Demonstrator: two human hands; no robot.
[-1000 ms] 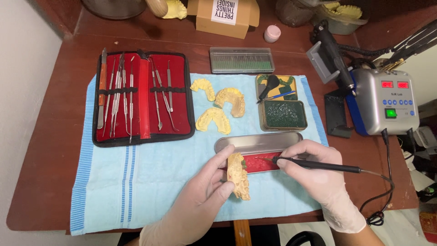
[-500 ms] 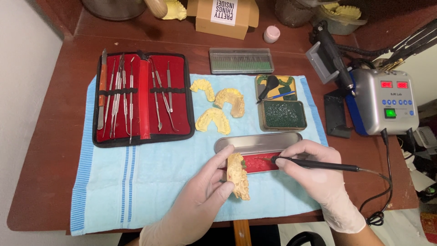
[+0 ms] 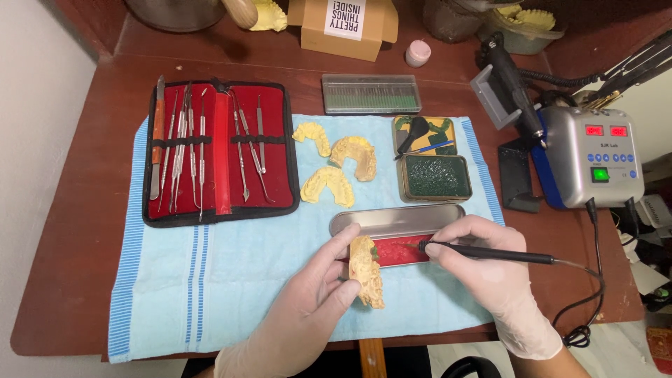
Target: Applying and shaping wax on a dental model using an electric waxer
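My gloved left hand (image 3: pixel 308 297) grips a yellow plaster jaw model (image 3: pixel 367 271), holding it upright over the blue towel (image 3: pixel 210 280). My gloved right hand (image 3: pixel 493 269) holds a thin black corded tool (image 3: pixel 490 253) like a pen. Its tip reaches into the red wax (image 3: pixel 399 252) inside a long metal tin (image 3: pixel 397 221), just right of the model. The tool's cable runs right towards a grey unit with red displays (image 3: pixel 591 164).
A red case of metal hand instruments (image 3: pixel 217 150) lies open at the left. Three more plaster models (image 3: pixel 339 164) sit mid-towel beside two small tins of green wax (image 3: pixel 430 164). A clear box of burs (image 3: pixel 371 94), a cardboard box (image 3: pixel 343 24) and a handpiece stand (image 3: pixel 507 105) stand behind.
The tool tip has shifted slightly left within the red wax, closer to the jaw model. The left hand and model have stayed put.
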